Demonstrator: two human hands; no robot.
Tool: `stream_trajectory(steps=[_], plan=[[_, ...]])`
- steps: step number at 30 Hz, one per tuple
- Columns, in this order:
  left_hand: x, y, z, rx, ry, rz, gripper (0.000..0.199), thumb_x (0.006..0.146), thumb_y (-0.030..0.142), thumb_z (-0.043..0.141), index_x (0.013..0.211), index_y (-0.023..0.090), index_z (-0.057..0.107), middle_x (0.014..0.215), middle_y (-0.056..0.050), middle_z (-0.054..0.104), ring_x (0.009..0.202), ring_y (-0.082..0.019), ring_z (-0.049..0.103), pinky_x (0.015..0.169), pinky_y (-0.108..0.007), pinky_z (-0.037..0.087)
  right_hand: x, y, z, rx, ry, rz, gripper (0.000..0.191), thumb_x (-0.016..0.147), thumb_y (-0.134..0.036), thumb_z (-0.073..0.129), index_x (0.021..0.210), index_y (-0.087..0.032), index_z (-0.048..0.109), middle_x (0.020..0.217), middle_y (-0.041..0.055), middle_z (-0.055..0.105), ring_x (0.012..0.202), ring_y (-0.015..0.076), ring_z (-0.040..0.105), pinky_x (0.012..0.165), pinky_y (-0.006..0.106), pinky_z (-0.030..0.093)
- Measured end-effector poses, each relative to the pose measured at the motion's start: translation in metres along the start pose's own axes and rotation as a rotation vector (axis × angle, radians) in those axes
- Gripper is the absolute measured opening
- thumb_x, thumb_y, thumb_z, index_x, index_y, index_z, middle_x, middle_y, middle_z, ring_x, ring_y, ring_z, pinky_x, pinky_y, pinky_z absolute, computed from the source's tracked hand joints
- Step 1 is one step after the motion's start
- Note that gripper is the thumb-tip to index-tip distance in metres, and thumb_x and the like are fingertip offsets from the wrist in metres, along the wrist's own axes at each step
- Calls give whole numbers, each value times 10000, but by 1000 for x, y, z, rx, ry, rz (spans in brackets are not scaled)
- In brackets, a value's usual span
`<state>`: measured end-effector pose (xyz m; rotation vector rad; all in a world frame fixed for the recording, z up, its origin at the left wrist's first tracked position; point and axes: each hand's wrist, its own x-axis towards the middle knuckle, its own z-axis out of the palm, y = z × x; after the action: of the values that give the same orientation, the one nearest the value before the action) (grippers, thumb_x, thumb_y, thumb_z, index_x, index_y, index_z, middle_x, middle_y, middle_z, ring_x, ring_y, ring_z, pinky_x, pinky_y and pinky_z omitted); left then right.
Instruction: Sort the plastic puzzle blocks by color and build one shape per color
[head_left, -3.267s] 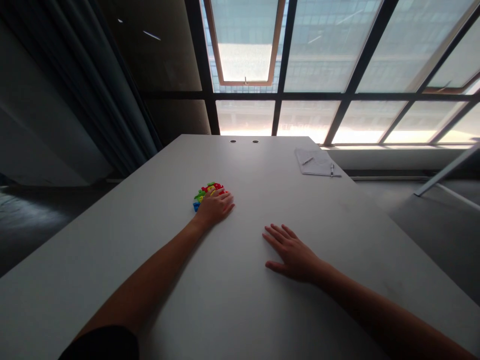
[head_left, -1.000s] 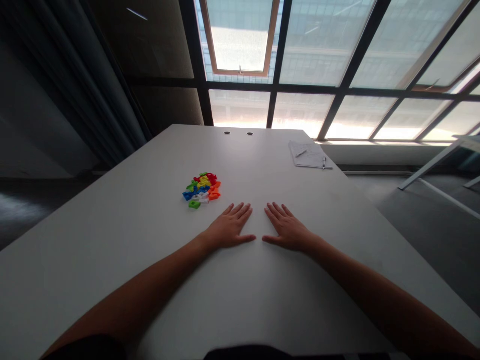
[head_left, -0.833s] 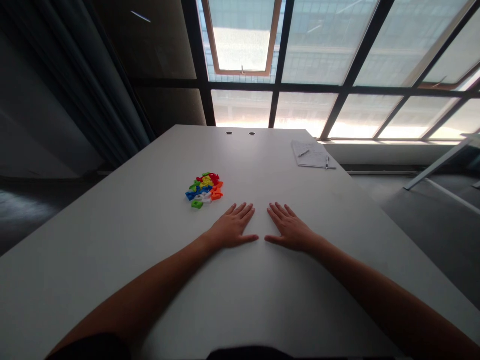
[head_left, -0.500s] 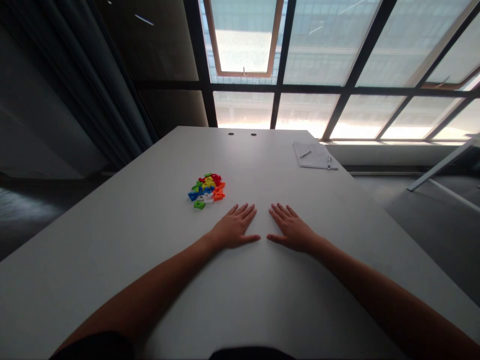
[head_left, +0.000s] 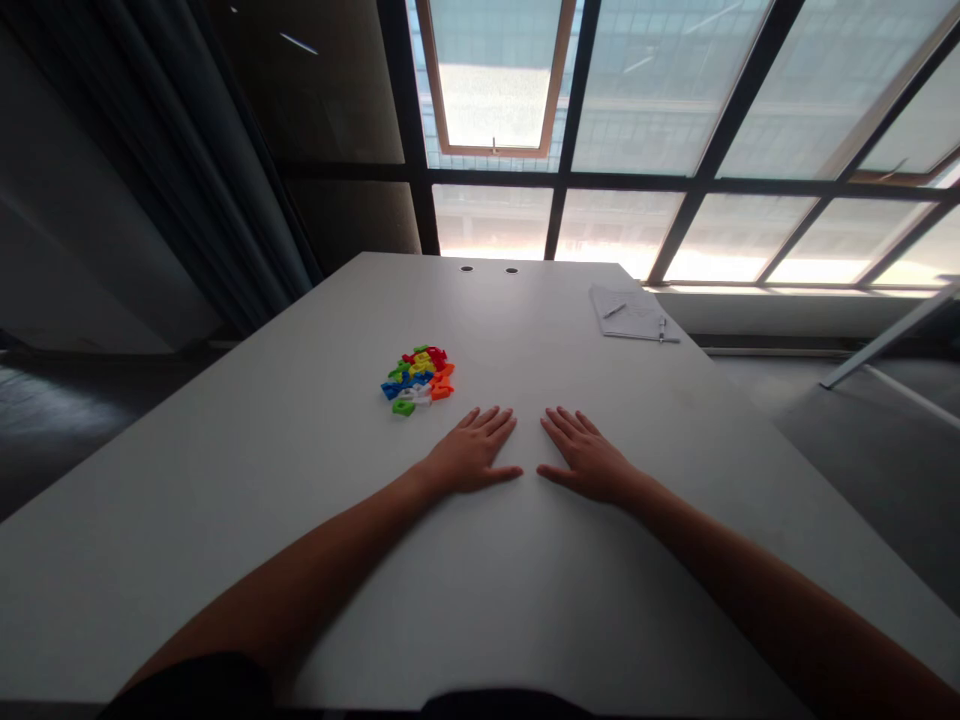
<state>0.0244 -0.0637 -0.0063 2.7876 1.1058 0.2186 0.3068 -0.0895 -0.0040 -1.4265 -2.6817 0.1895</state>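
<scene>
My left hand (head_left: 475, 452) lies flat on the white table (head_left: 480, 600), palm down, fingers apart and nothing in it. Opposite it, my right hand (head_left: 583, 458) rests flat too, thumb towards the left thumb with a small gap between them. Just beyond and left of my left hand is a pile of small plastic pieces (head_left: 420, 376) in red, yellow, green, blue, white and orange. A green piece (head_left: 403, 408) sits at the pile's near edge. Neither hand touches the pile.
Papers (head_left: 636, 312) with a pen (head_left: 615, 310) and another slim item lie near the table's far right edge. Two round holes are set in the far end. A dark curtain (head_left: 187, 150) hangs at the left, and windows stand beyond the table.
The whole view has shifted very slightly to the left, so things appear a little further right. Both hands stay flat in the same place on the table.
</scene>
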Motion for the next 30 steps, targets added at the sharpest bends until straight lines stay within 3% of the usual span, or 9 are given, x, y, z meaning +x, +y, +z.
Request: stream_trajectory(steps=[17,21,25,28,30], plan=[[-1,0,1,-3,8,-1,956,982,840,361,1698,207,337,1736,-123,324,1618,-318,288,1332,-521,201,0,0,0,3,5,-1,966,1017,-795,368,1675,-88,351,1735,201,278,1639,344,210,1339,560,185],[1,-2,-3,-5,27,19,895,977,819,418,1650,229,444,1703,-121,403,1583,-327,367,1312,-529,262,0,0,1,21,25,-8,954,1012,-796,389,1682,-120,349,1730,197,292,1638,348,215,1335,574,193],[10,-33,-28,17,160,-10,545,1059,636,431,1402,313,706,1445,-48,701,1425,-272,570,1285,-491,326,0,0,0,25,14,-8,955,1014,-802,373,1678,-116,359,1734,190,277,1638,352,210,1337,578,191],[21,-78,-52,107,303,-240,609,1049,627,445,1484,245,632,1543,-91,619,1479,-298,500,1289,-499,313,0,-1,-2,22,-1,0,972,1012,-809,363,1674,-96,360,1737,193,266,1641,348,200,1343,568,178],[30,-109,-62,173,283,-384,715,1013,668,492,1547,197,559,1654,-150,483,1534,-368,414,1288,-574,275,0,-1,-3,21,-8,4,983,1012,-813,357,1673,-85,357,1736,198,266,1641,346,201,1344,565,174]])
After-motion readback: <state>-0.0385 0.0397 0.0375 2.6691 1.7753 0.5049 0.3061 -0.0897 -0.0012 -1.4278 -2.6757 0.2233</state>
